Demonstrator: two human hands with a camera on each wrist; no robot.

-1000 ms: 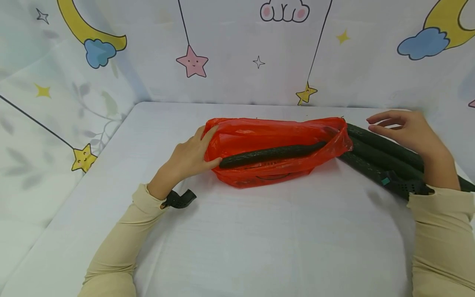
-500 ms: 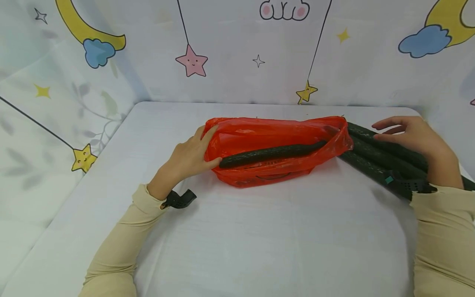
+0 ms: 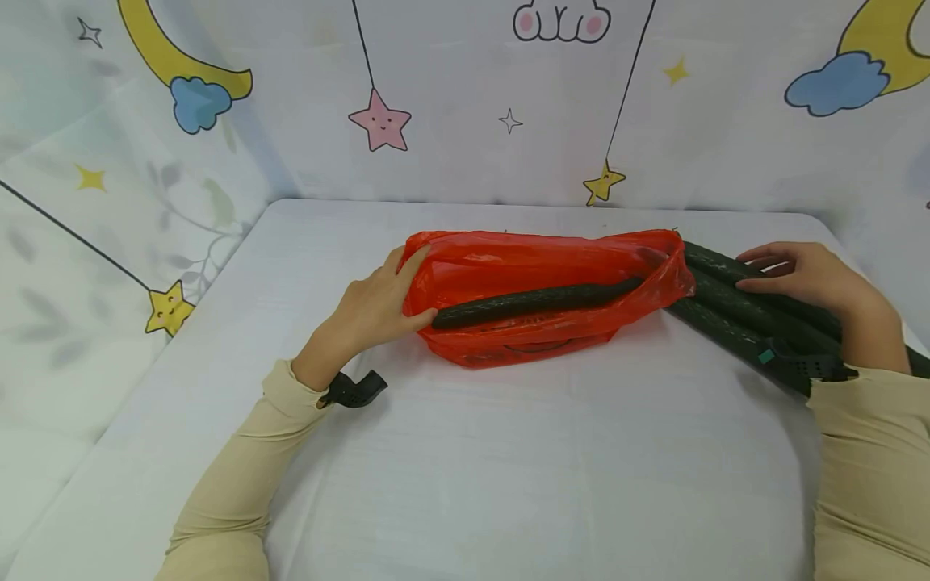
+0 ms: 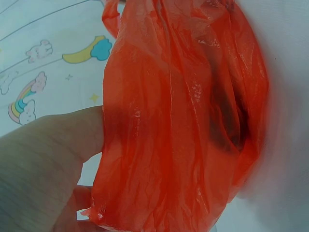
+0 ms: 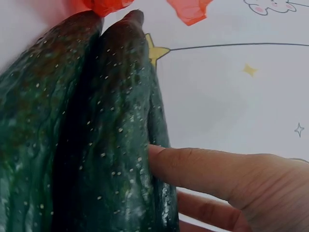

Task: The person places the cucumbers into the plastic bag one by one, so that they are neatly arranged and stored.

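My left hand (image 3: 370, 307) grips the left end of a red plastic bag (image 3: 508, 248), thumb on the near side and fingers over the far side. Inside the bag's opening lies a dark green cucumber (image 3: 538, 301), its left tip beside that thumb. In the left wrist view the bag (image 4: 164, 116) covers much of the hand. To the right several long cucumbers (image 3: 734, 303) lie side by side. Over them is my right hand (image 3: 828, 278), thumb tip touching the middle cucumber (image 5: 116, 135). Its other fingers extend past the far cucumber (image 5: 166, 208), partly hidden.
A white cloth covers the table (image 3: 538, 468). Behind it hangs a printed cloth (image 3: 450, 89) with moons, stars and clouds. The cucumbers' left ends lie against the bag's right end, and their right ends pass under my right wrist.
The right hand has come down and slightly to the right, onto the cucumbers, from just above them. My left hand and the red bag have stayed in place.
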